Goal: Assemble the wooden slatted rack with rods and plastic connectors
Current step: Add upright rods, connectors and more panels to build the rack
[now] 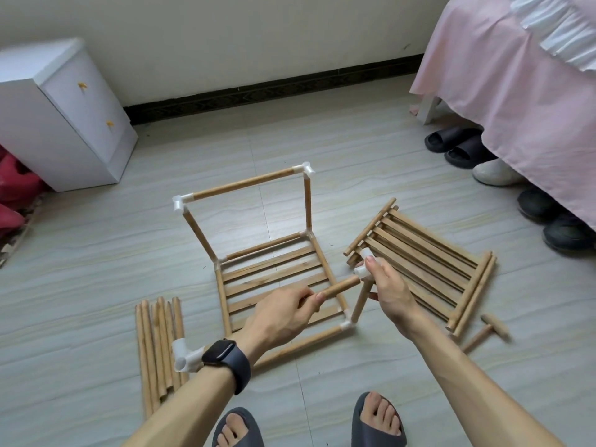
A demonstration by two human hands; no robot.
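The rack (274,272) sits on the floor right under both hands: a slatted base with two rods standing at its far side, joined across the top by a third through white corner pieces. The left hand (280,314) is curled round a short rod (342,287), whose free end points at, and nearly meets, a white connector (361,271). The right hand (390,291) pinches that connector between thumb and fingers. The connector caps an upright (361,301) that rises at a slant from the rack's near right corner, just below the right hand. Behind the left wrist, which wears a dark watch (225,356), lies another connector (185,354); whether it is joined to the front rod I cannot tell, as the wrist hides the spot. Left of that wrist lies a bundle of spare rods (158,343). Beyond and to the right of the right hand lies a second slatted panel (422,262), with a small wooden T-piece (490,329) off its near end. Further out are a white cabinet (64,117) far to the left and a pink bedcover (516,91) with shoes (451,143) beneath it to the right.
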